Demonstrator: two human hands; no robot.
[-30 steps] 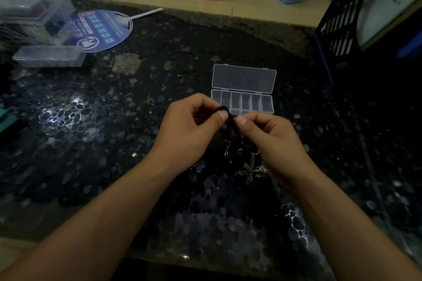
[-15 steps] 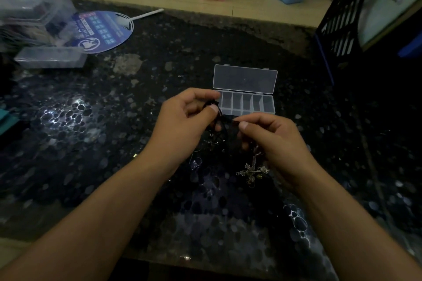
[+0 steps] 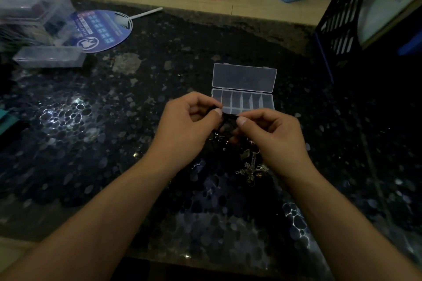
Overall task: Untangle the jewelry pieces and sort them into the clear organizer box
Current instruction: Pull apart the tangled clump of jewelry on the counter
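Dangling below both hands' grip [image 3: 229, 117], tangled jewelry [image 3: 250, 167] nears table.

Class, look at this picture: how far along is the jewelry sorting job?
Done: the organizer box lies open, its compartments apparently bare. In hand: the left hand and right hand each pinch a dark cord between them. Left: the silver jewelry tangle hangs below the right hand, unsorted. The job has barely begun.

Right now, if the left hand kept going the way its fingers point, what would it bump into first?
Probably the right hand. The left hand points right, and both pinch the same black cord, thumbs nearly touching. The clear box lies farther back, though depth is hard to judge.
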